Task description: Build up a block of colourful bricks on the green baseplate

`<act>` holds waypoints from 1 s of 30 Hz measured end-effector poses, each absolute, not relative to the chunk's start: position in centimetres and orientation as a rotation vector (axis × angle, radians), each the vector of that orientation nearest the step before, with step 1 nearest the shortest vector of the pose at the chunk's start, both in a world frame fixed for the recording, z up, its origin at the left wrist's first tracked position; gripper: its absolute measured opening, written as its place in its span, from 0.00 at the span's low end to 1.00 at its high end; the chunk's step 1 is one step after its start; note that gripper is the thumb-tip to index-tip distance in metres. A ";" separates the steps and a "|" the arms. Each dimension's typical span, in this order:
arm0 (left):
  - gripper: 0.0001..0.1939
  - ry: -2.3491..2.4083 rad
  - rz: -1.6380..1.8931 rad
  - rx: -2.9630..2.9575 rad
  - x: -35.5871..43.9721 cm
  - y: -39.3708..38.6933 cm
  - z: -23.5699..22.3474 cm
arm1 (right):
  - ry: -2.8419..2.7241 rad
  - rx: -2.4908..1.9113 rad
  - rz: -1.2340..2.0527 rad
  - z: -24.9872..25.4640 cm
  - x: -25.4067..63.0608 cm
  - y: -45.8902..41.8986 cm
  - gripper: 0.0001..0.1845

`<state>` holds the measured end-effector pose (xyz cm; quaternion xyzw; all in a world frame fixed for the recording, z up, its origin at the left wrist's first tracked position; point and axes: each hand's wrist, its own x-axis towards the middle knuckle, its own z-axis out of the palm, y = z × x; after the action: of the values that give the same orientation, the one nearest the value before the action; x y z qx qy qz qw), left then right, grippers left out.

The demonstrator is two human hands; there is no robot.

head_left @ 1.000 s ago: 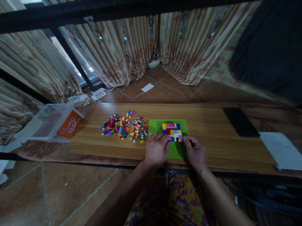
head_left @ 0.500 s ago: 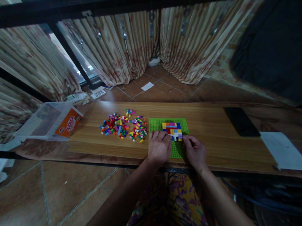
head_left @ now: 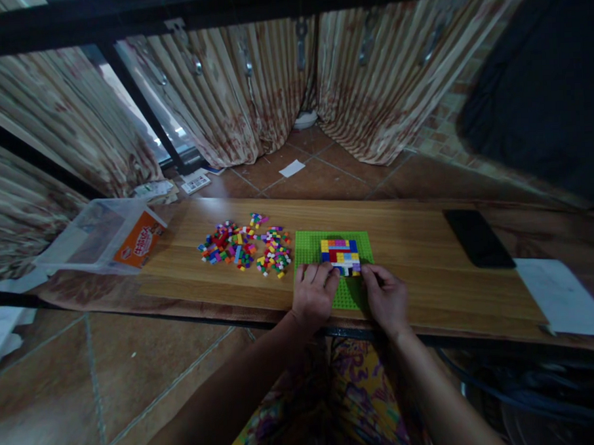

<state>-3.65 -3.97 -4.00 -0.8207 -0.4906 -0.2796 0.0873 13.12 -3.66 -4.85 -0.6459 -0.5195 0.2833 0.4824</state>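
Note:
A block of colourful building bricks [head_left: 339, 252] sits on a green studded baseplate [head_left: 306, 243]. My left hand [head_left: 314, 294] lies over the plate's left side, fingers bent and closed, its tips against the block's front left corner. At the front right corner, my right hand [head_left: 386, 296] pinches the block's edge between thumb and forefinger, the other fingers curled in. White bricks and a dark gap show along the block's near side. Whether a small loose brick is under either set of fingertips is hidden.
Loose bricks [head_left: 239, 248] lie in heaps left of the baseplate on the wooden board [head_left: 405, 231]. A clear plastic box [head_left: 74, 248] with an orange label stands at the far left. To the right are a black phone [head_left: 479, 238] and a white paper [head_left: 566, 296].
Both hands stay at the block's near corners, with only slight finger movement. The whole view has shifted a little; the bricks and baseplate look unchanged.

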 end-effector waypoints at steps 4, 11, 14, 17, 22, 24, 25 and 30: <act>0.12 -1.452 -0.816 -2.461 -3.8 -4.2 -4.2 | -1.274 -1.579 0.689 -5.0 13.2 -3.7 0.20; 0.10 -1.527 -0.796 -2.593 -3.8 -3.1 -3.4 | -1.276 -1.570 0.681 -5.2 13.3 -3.6 0.20; 0.10 -1.516 -0.799 -2.729 -4.3 -2.3 -3.0 | -1.286 -1.575 0.672 -5.3 13.3 -3.6 0.21; 0.10 -1.499 -0.915 -2.845 -4.7 -1.8 -3.1 | -1.282 -1.580 0.663 -5.4 13.3 -3.6 0.22; 0.09 -1.473 -1.143 -2.946 -5.0 -1.2 -3.4 | -1.261 -1.580 0.688 -5.5 13.3 -3.6 0.22; 0.10 -1.465 -1.152 -2.980 -5.1 -1.2 -3.3 | -1.255 -1.571 0.697 -5.3 13.3 -3.6 0.22; 0.10 -1.460 -1.148 -2.992 -5.1 -1.3 -3.2 | -1.254 -1.569 0.695 -5.3 13.2 -3.7 0.22; 0.17 -1.522 -1.293 -2.896 -5.9 -2.8 -2.3 | -1.258 -1.591 0.690 -5.0 13.2 -3.7 0.23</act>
<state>-5.94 -2.77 -2.31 -0.8087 -0.4249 -0.3612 -0.1871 13.22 -3.71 -5.00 -0.6520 -0.5153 0.2826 0.4791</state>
